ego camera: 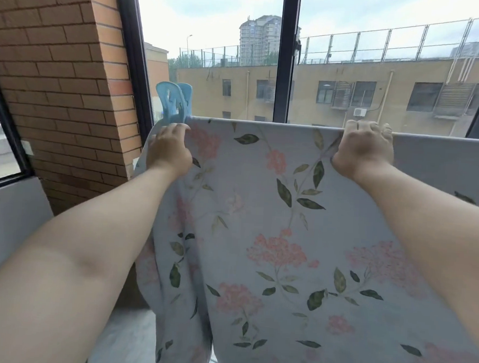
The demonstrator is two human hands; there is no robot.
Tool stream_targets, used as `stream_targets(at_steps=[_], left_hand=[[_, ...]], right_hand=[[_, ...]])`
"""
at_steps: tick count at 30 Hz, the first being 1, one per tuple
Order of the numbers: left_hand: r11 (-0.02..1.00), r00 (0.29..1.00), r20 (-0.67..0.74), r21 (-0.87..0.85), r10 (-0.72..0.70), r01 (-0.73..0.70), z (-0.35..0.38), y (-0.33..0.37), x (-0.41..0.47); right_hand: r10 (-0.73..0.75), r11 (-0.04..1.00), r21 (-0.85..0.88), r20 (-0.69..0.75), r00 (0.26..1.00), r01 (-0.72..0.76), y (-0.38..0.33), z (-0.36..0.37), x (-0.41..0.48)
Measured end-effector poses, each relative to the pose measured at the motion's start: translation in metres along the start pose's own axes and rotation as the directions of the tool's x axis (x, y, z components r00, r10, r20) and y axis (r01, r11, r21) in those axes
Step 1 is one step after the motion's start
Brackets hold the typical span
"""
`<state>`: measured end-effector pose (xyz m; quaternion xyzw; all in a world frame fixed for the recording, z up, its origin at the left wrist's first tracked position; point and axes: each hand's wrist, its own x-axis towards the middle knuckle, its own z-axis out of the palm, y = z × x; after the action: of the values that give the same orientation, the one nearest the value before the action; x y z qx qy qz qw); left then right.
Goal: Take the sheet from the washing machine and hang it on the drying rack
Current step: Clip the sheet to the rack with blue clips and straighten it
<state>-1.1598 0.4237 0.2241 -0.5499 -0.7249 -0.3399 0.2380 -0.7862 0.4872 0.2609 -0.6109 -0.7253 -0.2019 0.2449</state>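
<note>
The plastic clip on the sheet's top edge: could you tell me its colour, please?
The plastic clip is light blue; head view.

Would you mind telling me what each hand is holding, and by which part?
Both hold the floral sheet: the right hand grips its top fold, and the left hand holds its upper left edge, just below the blue clip.

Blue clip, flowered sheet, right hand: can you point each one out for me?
blue clip (176,99): head view, on its raised handles.
sheet (273,211): head view, on the hanging flowered front.
right hand (363,149): head view, on the back of the hand.
</note>
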Motion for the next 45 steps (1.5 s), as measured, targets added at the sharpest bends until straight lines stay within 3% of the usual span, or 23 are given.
stream_targets(at_steps=[3,6,9,12,17,19,25,28,30,32,34,37,38,40,42,44,45], left_hand=[[0.989,0.989,-0.018,-0.041,-0.143,0.143,0.012,-0.037,-0.020],[0.943,0.946,0.081,-0.089,-0.314,0.321,0.028,-0.089,-0.035],[0.859,0.857,0.263,-0.149,-0.443,0.490,0.041,-0.134,-0.046],[0.803,0.778,0.442,-0.184,-0.447,0.566,0.057,-0.175,-0.061],[0.860,0.674,0.684,-0.134,-0.279,0.492,0.093,-0.249,-0.092],[0.872,0.613,0.758,-0.124,-0.224,0.473,0.106,-0.277,-0.104],[0.841,0.481,0.862,-0.136,-0.161,0.524,0.140,-0.336,-0.129],[0.689,0.374,0.914,-0.171,-0.156,0.704,0.148,-0.335,-0.132],[0.530,0.214,0.972,-0.131,-0.098,0.838,0.152,-0.331,-0.135],[0.363,0.074,0.997,-0.072,0.007,0.929,0.159,-0.330,-0.139],[0.201,-0.007,0.994,-0.014,0.106,0.979,0.163,-0.329,-0.142],[-0.035,-0.025,0.990,0.031,0.142,0.999,0.170,-0.332,-0.138],[-0.091,-0.018,0.992,0.029,0.127,0.995,0.170,-0.334,-0.136],[-0.184,-0.007,0.993,0.029,0.115,0.983,0.174,-0.341,-0.131],[-0.178,-0.015,0.991,0.039,0.136,0.983,0.181,-0.352,-0.126],[-0.128,-0.024,0.980,0.050,0.198,0.990,0.187,-0.363,-0.114],[-0.120,-0.019,0.975,0.047,0.220,0.992,0.189,-0.367,-0.108]], right_hand=[[-0.186,0.979,0.060,-0.140,0.973,0.195,-0.035,0.017,-0.007],[-0.358,0.926,0.048,-0.200,0.912,0.374,-0.087,0.035,-0.019],[-0.465,0.874,0.078,-0.149,0.872,0.480,-0.146,0.048,-0.036],[-0.507,0.842,0.175,-0.066,0.860,0.510,-0.212,0.064,-0.057],[-0.450,0.855,0.362,0.164,0.878,0.371,-0.323,0.109,-0.099],[-0.370,0.880,0.418,0.302,0.879,0.227,-0.366,0.128,-0.115],[-0.220,0.879,0.462,0.610,0.762,-0.117,-0.462,0.170,-0.161],[-0.181,0.857,0.454,0.706,0.685,-0.243,-0.483,0.188,-0.187],[-0.182,0.856,0.438,0.753,0.633,-0.274,-0.492,0.203,-0.199],[-0.216,0.872,0.406,0.819,0.531,-0.272,-0.493,0.220,-0.212],[-0.215,0.899,0.348,0.880,0.425,-0.266,-0.491,0.237,-0.223],[-0.186,0.930,0.267,0.934,0.304,-0.253,-0.486,0.260,-0.238],[-0.208,0.954,0.255,0.942,0.264,-0.159,-0.486,0.265,-0.240],[-0.280,0.935,0.316,0.937,0.210,-0.159,-0.494,0.275,-0.240],[-0.229,0.960,0.255,0.952,0.202,-0.114,-0.506,0.283,-0.244],[-0.108,0.894,0.200,0.965,0.241,-0.401,-0.520,0.288,-0.241],[-0.092,0.862,0.198,0.967,0.240,-0.466,-0.524,0.286,-0.238]])
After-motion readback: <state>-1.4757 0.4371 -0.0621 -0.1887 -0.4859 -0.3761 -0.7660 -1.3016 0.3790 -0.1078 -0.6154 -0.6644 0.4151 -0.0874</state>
